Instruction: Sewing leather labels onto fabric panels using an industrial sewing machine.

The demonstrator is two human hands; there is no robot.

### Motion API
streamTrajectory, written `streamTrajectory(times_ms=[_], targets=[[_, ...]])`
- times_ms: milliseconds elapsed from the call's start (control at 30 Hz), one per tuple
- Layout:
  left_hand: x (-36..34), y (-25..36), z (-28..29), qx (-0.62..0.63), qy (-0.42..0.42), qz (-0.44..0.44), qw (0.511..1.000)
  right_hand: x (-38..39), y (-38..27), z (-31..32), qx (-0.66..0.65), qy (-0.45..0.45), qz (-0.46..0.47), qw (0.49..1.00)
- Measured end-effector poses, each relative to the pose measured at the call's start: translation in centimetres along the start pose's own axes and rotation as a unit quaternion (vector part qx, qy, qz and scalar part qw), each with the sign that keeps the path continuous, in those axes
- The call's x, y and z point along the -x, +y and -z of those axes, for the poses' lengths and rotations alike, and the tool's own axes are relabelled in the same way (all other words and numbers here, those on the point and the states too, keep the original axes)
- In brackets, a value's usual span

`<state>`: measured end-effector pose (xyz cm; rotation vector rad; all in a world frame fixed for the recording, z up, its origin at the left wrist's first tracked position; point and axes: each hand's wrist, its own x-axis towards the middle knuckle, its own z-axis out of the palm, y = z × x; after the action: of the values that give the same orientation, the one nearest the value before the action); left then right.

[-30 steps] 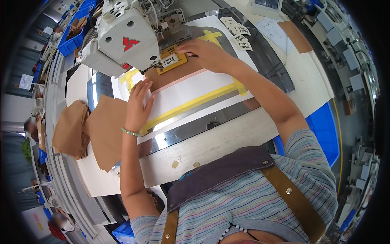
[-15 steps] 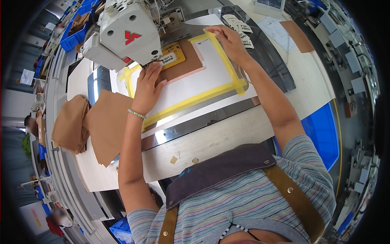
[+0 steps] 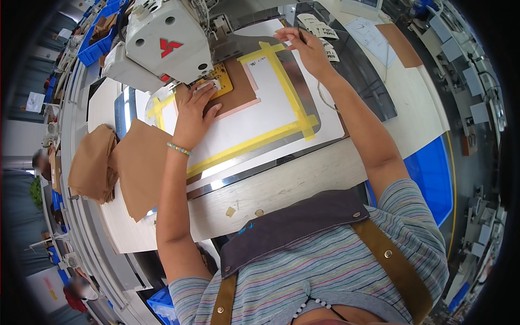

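My left hand (image 3: 190,116), wearing a beaded bracelet, lies under the white sewing machine head (image 3: 168,43). Its fingers are stretched out over a pale label beside a yellow frame (image 3: 223,81), and its tips are partly hidden by the machine. Beneath is a brown piece (image 3: 241,86), edged with pink strips, on a white template sheet (image 3: 262,111) bordered with yellow tape. Raised beyond the template's right edge, my right hand (image 3: 310,47) has curled fingers around something small and dark, which I cannot make out. Printed white labels (image 3: 319,32) lie just past it.
Stacked brown pieces (image 3: 92,162) and one larger brown piece (image 3: 140,168) lie on the table's left. At the far right are a drawing (image 3: 368,40) and a brown sheet (image 3: 400,44). A blue bin (image 3: 433,173) stands by the right edge.
The template and brown piece have shifted left and slightly nearer me. My right hand has left the template's far corner; a dark thing now shows at its fingers. My left hand moved slightly left.
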<state>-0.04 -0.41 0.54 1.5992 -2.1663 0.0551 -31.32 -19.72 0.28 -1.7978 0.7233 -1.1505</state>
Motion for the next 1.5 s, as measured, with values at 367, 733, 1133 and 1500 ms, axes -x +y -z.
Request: streamTrajectory(times_ms=[367, 733, 1133, 1500], targets=[[-0.2, -0.3, 0.2, 0.036, -0.013, 0.023, 0.999, -0.1, -0.2, -0.1, -0.025, 0.016, -0.017, 0.999], [-0.7, -1.1, -0.2, 0.07, 0.002, 0.025, 0.997, 0.1, -0.5, -0.3, -0.025, 0.021, -0.031, 0.999], [-2.3, 0.6, 3.6, 0.351, 0.372, 0.114, 0.852, 0.6, -0.4, -0.1, -0.018, 0.001, -0.048, 0.999], [-2.0, -1.4, 3.9, 0.279, 0.347, 0.148, 0.883, 0.5, -0.9, -0.9, -0.017, -0.014, -0.047, 0.999]])
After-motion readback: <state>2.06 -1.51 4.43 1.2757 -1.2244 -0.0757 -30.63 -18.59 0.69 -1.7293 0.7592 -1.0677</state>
